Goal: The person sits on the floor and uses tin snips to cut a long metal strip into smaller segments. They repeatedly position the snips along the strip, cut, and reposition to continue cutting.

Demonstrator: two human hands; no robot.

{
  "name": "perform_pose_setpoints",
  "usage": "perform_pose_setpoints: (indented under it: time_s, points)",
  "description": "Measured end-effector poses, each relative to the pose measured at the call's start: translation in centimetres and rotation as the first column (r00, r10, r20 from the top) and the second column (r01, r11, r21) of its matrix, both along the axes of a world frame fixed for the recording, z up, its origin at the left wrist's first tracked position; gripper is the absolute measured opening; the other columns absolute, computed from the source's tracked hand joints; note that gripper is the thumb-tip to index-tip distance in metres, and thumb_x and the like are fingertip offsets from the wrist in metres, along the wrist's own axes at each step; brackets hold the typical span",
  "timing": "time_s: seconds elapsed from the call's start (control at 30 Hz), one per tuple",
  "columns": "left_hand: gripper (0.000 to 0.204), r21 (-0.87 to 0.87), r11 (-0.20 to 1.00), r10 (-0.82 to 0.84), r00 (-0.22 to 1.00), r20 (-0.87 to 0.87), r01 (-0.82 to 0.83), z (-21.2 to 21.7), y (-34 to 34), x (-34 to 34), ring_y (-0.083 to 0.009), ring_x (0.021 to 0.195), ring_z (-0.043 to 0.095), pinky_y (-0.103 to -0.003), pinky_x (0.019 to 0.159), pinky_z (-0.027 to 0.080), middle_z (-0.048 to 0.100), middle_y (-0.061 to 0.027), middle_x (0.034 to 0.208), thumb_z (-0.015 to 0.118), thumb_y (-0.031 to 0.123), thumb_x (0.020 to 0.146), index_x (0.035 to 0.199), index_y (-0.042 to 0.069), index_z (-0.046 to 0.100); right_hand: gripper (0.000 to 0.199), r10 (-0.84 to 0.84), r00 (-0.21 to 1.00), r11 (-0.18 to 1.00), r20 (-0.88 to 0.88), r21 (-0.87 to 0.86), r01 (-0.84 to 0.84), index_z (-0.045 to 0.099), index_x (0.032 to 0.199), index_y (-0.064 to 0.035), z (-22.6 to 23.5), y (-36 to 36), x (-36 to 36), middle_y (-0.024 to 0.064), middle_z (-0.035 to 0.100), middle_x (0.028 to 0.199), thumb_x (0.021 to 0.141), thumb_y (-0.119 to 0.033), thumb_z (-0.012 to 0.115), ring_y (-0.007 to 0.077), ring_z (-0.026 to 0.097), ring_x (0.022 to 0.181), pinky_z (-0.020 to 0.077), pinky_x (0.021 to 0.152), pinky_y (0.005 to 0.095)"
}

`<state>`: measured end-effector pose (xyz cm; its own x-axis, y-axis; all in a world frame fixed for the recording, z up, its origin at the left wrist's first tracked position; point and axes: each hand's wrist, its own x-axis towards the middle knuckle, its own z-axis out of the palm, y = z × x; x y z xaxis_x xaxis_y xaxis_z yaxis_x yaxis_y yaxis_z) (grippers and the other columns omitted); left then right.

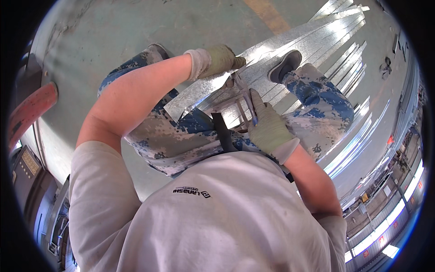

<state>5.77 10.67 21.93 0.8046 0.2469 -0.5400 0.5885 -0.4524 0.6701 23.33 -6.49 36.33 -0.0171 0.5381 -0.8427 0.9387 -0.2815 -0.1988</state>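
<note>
I see my left hand [219, 61] clamped on the edge of a shiny metal strip [192, 93], which slants between the bent knees above the floor [181, 22]. My right hand [270, 129] is closed around a metal hand tool [245, 90], its head at the strip — I can't tell whether it bites — while one shoe [284, 65] rests on more strips [326, 38].

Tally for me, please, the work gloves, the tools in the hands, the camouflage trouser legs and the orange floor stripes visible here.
Pale green fabric work gloves: 2
Two-handled metal hand tool: 1
Blue and grey camouflage trouser legs: 2
Faded orange painted floor stripe: 1
Total: 6
</note>
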Motion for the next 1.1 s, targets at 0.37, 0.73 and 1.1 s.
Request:
perform_pose_setpoints:
  time_s: [0.37, 0.73, 1.1]
  points:
    - [0.044, -0.548, 0.57, 0.476, 0.79, -0.387, -0.612, -0.6, -0.8, 0.6, -0.0248, 0.065, 0.073, -0.043, 0.059, 0.058, 0.078, -0.0166, 0.081, 0.069, 0.041, 0.11, 0.099, 0.0, 0.079, 0.087, 0.023, 0.989, 0.999, 0.148, -0.027, -0.019, 0.029, 0.171, -0.0084, -0.8, 0.6, -2.7, 0.0293, 0.063, 0.143, 0.097, -0.02, 0.076, 0.0488, 0.073, 0.122, 0.058, 0.109, 0.0546]
    - [0.048, -0.585, 0.434, 0.633, 0.694, -0.343, -0.686, 3.8, -0.7, -0.3, -0.0187, 0.064, 0.072, -0.036, 0.06, 0.058, 0.073, -0.0099, 0.075, 0.062, 0.048, 0.115, 0.11, 0.001, 0.072, 0.087, -0.079, 0.995, 0.997, 0.067, 0.03, 0.077, 0.029, 0.175, -0.0125, 0.3, -0.9, -0.7, 0.0234, 0.058, 0.156, 0.099, -0.02, 0.073, 0.0479, 0.067, 0.133, 0.0569, 0.112, 0.0534]
    - [0.044, -0.367, 0.605, 0.603, 0.707, -0.37, -0.707, 15.2, -0.2, -4.7, -0.0163, 0.057, 0.065, -0.036, 0.054, 0.055, 0.073, -0.0106, 0.075, 0.064, 0.043, 0.115, 0.11, 0.0, 0.072, 0.066, -0.782, -0.078, 0.367, -0.619, -0.558, 0.744, 0.054, 0.163, -0.0058, -2.7, -1.0, 5.5, 0.0156, 0.073, 0.135, 0.1, 0.003, 0.074, 0.0263, 0.078, 0.108, 0.0673, 0.091, 0.0372]
